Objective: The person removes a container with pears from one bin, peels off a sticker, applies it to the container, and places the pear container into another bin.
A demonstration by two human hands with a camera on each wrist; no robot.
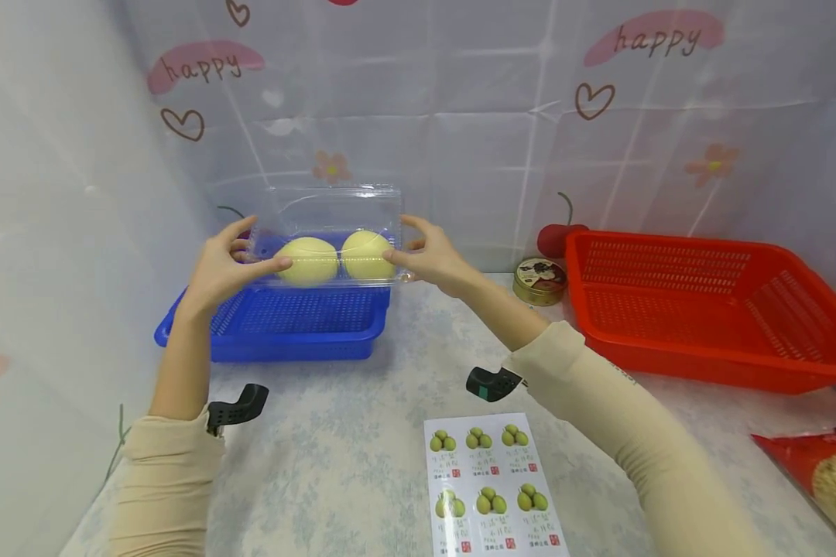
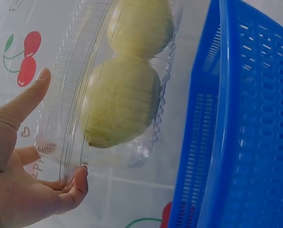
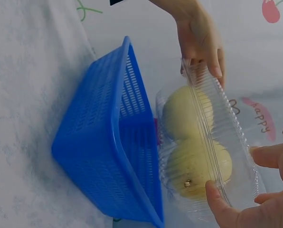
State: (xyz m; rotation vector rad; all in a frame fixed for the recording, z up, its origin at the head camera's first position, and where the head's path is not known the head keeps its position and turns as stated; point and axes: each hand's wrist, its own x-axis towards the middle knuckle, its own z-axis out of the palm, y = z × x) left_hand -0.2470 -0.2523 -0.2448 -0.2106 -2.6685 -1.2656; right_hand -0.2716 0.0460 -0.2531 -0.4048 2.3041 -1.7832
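A clear plastic clamshell box (image 1: 334, 207) is held up over the blue basket (image 1: 292, 348), with two pale yellow-green pears (image 1: 310, 261) side by side inside. My left hand (image 1: 217, 271) grips its left end; in the left wrist view, fingertips pinch the corner of the rim and the thumb stands apart from the lid. At the other end, my right hand (image 1: 435, 255) holds the box by its corner, its thumb on the near side. The right wrist view shows the two plastic halves (image 3: 203, 118) meeting along the rim.
On the right stands a red basket (image 1: 669, 357), with a round tin (image 1: 539, 282) beside it. A sheet of pear-picture stickers (image 1: 491, 480) lies on the near table. A red bag with a see-through window (image 1: 832, 472) lies at the right edge. Printed curtains (image 1: 460, 155) hang behind.
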